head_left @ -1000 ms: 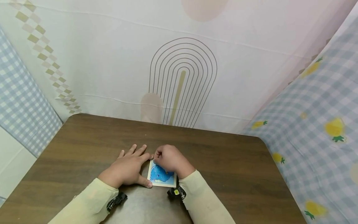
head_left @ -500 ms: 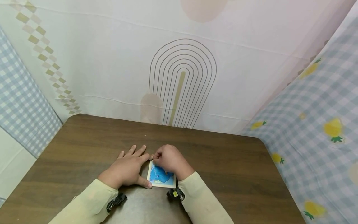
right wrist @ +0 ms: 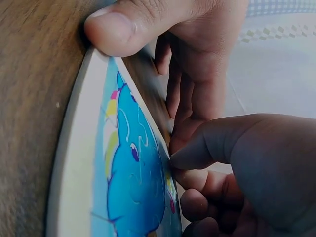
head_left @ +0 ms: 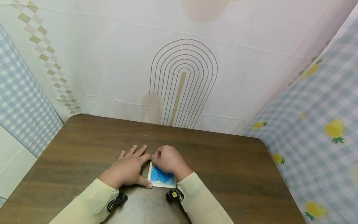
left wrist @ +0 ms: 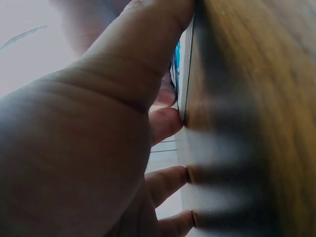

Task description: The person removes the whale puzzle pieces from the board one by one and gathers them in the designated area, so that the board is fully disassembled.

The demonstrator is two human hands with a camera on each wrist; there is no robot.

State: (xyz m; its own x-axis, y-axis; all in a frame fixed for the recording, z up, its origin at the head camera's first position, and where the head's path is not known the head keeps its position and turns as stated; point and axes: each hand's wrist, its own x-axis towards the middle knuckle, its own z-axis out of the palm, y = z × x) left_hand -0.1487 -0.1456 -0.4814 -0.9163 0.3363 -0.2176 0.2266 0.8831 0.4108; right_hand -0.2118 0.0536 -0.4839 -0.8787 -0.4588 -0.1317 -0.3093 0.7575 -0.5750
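A small square jigsaw puzzle [head_left: 160,177] with a blue cartoon animal and a pale border lies flat on the brown table [head_left: 223,174]. My left hand [head_left: 127,168] is spread along its left side. The left thumb [right wrist: 116,32] presses on the near left corner, and the index finger reaches the far left corner. Over the far part of the puzzle is my right hand [head_left: 167,160], with its fingers curled. Its thumb tip [right wrist: 185,158] touches down at the far left area, close to the left index finger. No loose piece shows between the right fingers.
A white patterned cloth [head_left: 117,62] hangs behind the table's far edge. Blue checked cloths hang at the left [head_left: 25,93] and right [head_left: 316,124]. Small black cameras sit at the left wrist [head_left: 117,201] and right wrist [head_left: 175,195].
My right hand has shifted slightly left over the puzzle's far edge, covering more of its far left corner. The left hand and the puzzle stay in place.
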